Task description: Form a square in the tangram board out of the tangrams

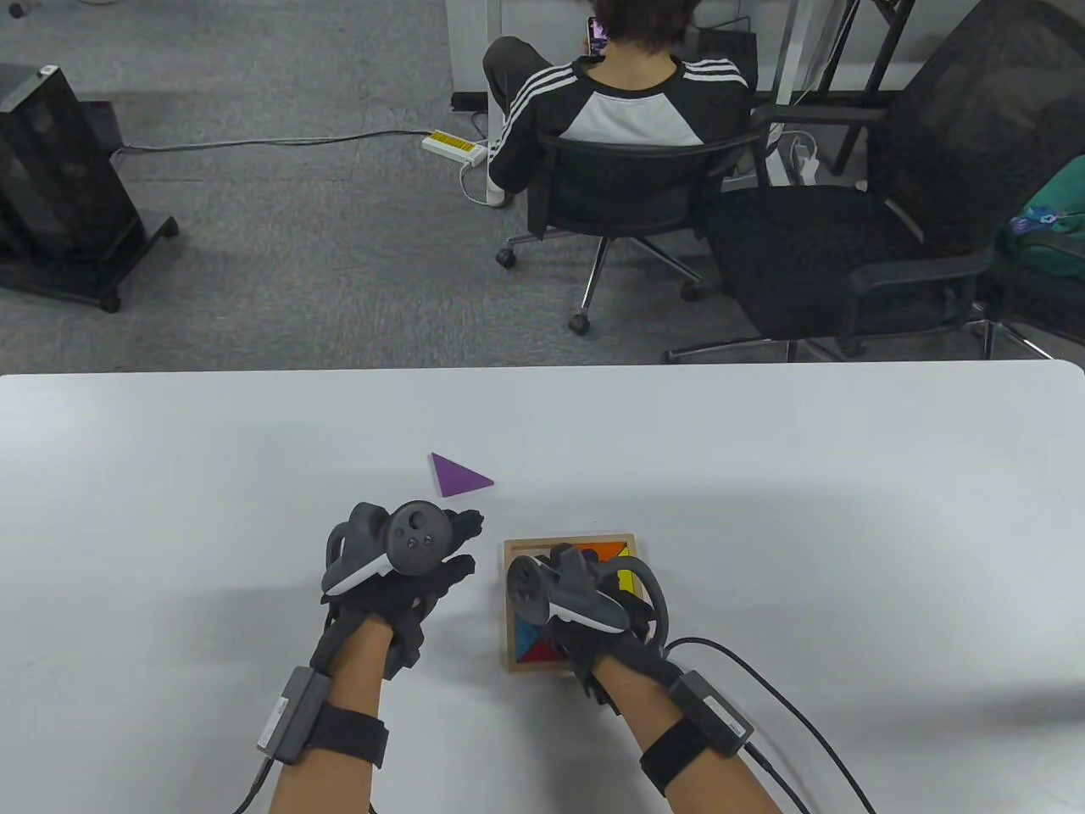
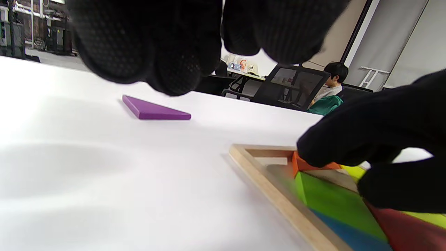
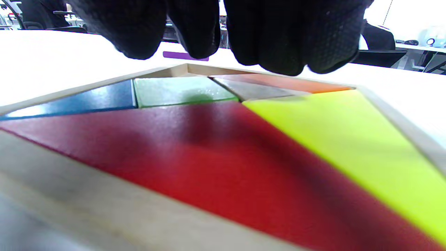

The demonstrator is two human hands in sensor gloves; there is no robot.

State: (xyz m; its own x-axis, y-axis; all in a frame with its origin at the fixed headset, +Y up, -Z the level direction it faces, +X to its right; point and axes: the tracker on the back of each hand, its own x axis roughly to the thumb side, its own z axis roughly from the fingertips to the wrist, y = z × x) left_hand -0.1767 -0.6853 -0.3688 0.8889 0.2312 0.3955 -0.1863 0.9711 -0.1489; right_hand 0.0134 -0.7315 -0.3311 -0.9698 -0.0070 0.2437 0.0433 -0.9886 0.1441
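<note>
The wooden tangram board (image 1: 509, 606) lies on the white table, near the front. It holds a red (image 3: 209, 157), a yellow (image 3: 341, 139), a blue (image 3: 87, 101), a green (image 3: 177, 90) and an orange piece (image 3: 296, 83), with a bare wooden gap (image 3: 251, 91) beside the orange one. My right hand (image 1: 585, 566) hovers over the board; one of its fingers (image 2: 348, 143) touches the orange piece (image 2: 306, 165). A purple triangle (image 1: 458, 475) lies flat on the table beyond the board's left corner. My left hand (image 1: 464, 543) rests left of the board, fingers relaxed, holding nothing, just short of the triangle (image 2: 153, 109).
Beyond the table's far edge a person (image 1: 627, 93) sits with their back to me on an office chair; a second black chair (image 1: 848, 246) stands to the right. Cables (image 1: 763, 678) trail from my right wrist across the table.
</note>
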